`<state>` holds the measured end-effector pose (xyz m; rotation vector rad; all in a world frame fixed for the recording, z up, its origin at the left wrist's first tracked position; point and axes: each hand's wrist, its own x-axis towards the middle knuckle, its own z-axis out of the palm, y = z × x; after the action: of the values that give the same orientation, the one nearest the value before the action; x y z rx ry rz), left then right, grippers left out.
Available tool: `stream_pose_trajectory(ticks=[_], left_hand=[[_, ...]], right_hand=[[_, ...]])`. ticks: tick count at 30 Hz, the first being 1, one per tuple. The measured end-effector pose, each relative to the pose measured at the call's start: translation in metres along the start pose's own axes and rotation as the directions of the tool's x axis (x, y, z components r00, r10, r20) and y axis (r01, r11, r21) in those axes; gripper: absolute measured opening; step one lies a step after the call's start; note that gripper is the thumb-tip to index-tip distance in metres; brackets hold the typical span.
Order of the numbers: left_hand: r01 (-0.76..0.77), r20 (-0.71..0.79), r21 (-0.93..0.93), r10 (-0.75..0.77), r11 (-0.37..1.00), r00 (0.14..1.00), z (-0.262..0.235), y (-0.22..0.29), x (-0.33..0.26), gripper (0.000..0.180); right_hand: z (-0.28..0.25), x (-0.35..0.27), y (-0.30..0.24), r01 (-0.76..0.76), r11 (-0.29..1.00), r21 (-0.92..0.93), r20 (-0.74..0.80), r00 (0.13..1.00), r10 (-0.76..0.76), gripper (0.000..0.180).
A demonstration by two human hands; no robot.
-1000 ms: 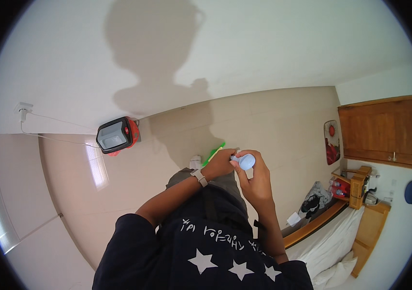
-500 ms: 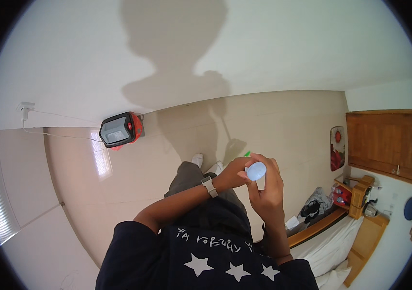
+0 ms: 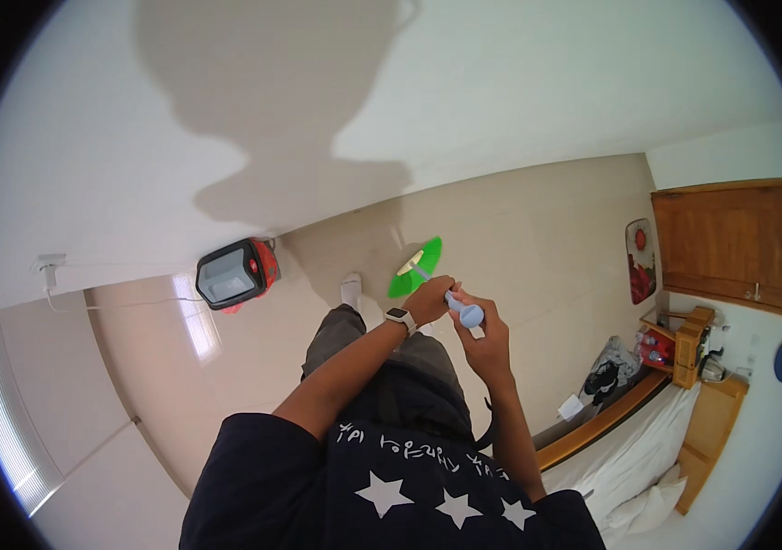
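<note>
Both my hands grip a broom [image 3: 430, 255] with a pale blue handle and green bristles. My left hand [image 3: 429, 301], with a watch on its wrist, is closed around the shaft below the handle's end. Close to the rounded top end, my right hand [image 3: 484, 335] has its fingers wrapped on the handle. The handle points up toward me. Beyond my left hand, the green bristle head fans out over the floor beside my feet; part of the shaft is hidden behind that hand.
A red and black box-shaped appliance [image 3: 237, 273] stands against the wall, its white cord running to a socket [image 3: 48, 266]. On the right are a floral mat [image 3: 640, 261], a wooden door [image 3: 735, 261], a bed [image 3: 625, 440] and a grey cloth heap [image 3: 613, 365].
The broom has tilted, so its green head now shows left of my feet's front. Both hands have shifted slightly left. My view has turned a little and one foot has moved left.
</note>
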<state>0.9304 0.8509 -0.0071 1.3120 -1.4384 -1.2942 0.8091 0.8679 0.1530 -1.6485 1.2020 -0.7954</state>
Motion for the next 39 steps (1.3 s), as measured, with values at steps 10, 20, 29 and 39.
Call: stream_pose_trajectory(ticks=[10, 20, 29, 39], left_hand=[[-0.145, 0.112, 0.027, 0.142, 0.989, 0.984, -0.053, -0.013, 0.006, 0.017], [-0.129, 0.096, 0.047, 0.124, 0.991, 0.988, -0.079, -0.013, 0.007, 0.030], [-0.116, 0.042, 0.123, 0.112, 0.986, 0.993, -0.095, -0.021, 0.007, 0.015], [-0.177, 0.094, 0.367, 0.152, 0.913, 0.984, -0.123, -0.033, 0.004, 0.014]], right_hand=[[0.057, 0.015, -0.018, -0.027, 0.999, 0.021, -0.141, 0.990, 0.030, 0.026], [0.082, 0.021, -0.021, -0.049, 0.996, 0.078, -0.143, 0.988, 0.060, 0.025], [0.093, 0.025, -0.025, -0.052, 0.983, 0.173, -0.108, 0.992, 0.071, 0.026], [0.106, 0.032, -0.036, 0.009, 0.996, 0.093, -0.086, 0.996, -0.001, 0.024]])
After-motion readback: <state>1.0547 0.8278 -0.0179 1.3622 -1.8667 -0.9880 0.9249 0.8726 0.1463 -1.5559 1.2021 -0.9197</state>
